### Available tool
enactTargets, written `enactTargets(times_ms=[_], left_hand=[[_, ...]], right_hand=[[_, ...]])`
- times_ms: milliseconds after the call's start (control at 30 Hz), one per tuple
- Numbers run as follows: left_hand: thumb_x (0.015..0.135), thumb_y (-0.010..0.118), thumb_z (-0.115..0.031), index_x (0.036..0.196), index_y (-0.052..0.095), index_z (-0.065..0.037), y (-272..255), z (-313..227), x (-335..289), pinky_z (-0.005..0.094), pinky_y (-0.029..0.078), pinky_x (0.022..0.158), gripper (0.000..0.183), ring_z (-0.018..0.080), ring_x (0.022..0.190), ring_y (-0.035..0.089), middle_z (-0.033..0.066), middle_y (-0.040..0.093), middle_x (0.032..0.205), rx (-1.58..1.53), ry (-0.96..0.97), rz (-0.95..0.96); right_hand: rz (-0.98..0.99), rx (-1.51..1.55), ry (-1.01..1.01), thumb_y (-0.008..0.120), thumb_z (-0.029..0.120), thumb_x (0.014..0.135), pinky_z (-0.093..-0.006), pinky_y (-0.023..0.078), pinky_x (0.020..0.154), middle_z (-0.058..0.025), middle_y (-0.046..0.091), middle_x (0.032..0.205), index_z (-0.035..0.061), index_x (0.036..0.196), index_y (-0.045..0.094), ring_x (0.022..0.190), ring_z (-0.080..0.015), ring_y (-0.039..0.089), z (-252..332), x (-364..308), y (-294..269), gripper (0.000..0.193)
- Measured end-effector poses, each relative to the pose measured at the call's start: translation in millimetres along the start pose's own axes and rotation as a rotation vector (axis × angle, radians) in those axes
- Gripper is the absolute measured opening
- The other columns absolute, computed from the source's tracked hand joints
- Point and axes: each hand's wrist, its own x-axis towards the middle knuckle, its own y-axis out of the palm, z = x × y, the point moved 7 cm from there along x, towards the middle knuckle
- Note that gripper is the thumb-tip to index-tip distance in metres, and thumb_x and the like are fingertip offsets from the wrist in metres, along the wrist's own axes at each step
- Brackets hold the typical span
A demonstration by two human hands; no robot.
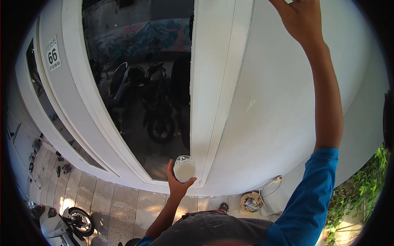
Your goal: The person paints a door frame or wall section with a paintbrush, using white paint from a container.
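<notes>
Cup [183, 158], whitish; its contents [185, 170], pale cream. Sleeve [312, 192], bright blue; shirt front [213, 233], dark grey with pale marks. Wall [271, 106], off-white; frame [211, 82], white. Glass pane [135, 151], near-black from where I stand, its reflection [143, 39] banded pinkish red and blue-green. Plaque [53, 53], white with black characters and a grey leaf motif. Paving [123, 209], grey-beige, sun-dappled. Motorbike [55, 225], white and black. Foliage [357, 197], bright green.
</notes>
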Motion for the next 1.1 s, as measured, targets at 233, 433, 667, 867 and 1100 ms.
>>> enactTargets(times_ms=[233, 433, 667, 867, 1100], left_hand=[[0.064, 0.095, -0.007, 0.158, 0.018, -0.007, -5, 4, 2, 0.0426, 0.047, 0.108, 0.121, 0.0299, 0.129, 0.054, 0.0198, 0.046, 0.141, 0.052, 0.020, 0.003], [0.061, 0.094, -0.008, 0.157, 0.022, -0.009, -5, 5, 1, 0.0424, 0.044, 0.111, 0.120, 0.0290, 0.130, 0.053, 0.0163, 0.046, 0.142, 0.007, -0.027, -0.024], [0.061, 0.094, -0.008, 0.158, 0.022, -0.009, 3, 4, 3, 0.0426, 0.045, 0.110, 0.121, 0.0291, 0.130, 0.053, 0.0162, 0.047, 0.142, 0.002, -0.009, -0.004], [0.061, 0.094, -0.009, 0.158, 0.021, -0.009, -4, 6, -2, 0.0425, 0.045, 0.110, 0.121, 0.0291, 0.129, 0.054, 0.0162, 0.047, 0.142, -0.009, 0.004, -0.036], [0.063, 0.095, -0.009, 0.158, 0.019, -0.007, -1, 9, -4, 0.0425, 0.047, 0.107, 0.122, 0.0295, 0.128, 0.055, 0.0188, 0.046, 0.140, 0.010, 0.036, 0.000]], right_hand=[[0.171, -0.224, -0.373, 0.080, 0.015, 0.089, -0.0323, 0.057, 0.068, -0.0083, 0.071, 0.085, 0.0032, 0.091, 0.073, 0.072, -0.0208, 0.069, 31, -50, 34, 0.014], [0.502, 0.140, 0.041, 0.078, 0.013, 0.090, -0.0323, 0.058, 0.073, -0.0105, 0.072, 0.088, 0.0029, 0.090, 0.073, 0.080, -0.0239, 0.072, 48, -87, 55, 0.012], [0.174, 0.015, -0.049, 0.074, 0.006, 0.094, -0.0310, 0.059, 0.072, -0.0093, 0.073, 0.093, 0.0006, 0.095, 0.071, 0.080, -0.0180, 0.071, -6, -3, 17, 0.006], [0.282, -0.137, -0.357, 0.080, 0.009, 0.085, -0.0333, 0.057, 0.069, -0.0065, 0.069, 0.085, 0.0057, 0.091, 0.068, 0.079, -0.0245, 0.068, 55, -76, 48, 0.014], [0.498, 0.199, 0.190, 0.073, 0.002, 0.093, -0.0299, 0.059, 0.077, -0.0087, 0.073, 0.091, 0.0008, 0.096, 0.073, 0.083, -0.0191, 0.071, 33, -98, 61, 0.004]])
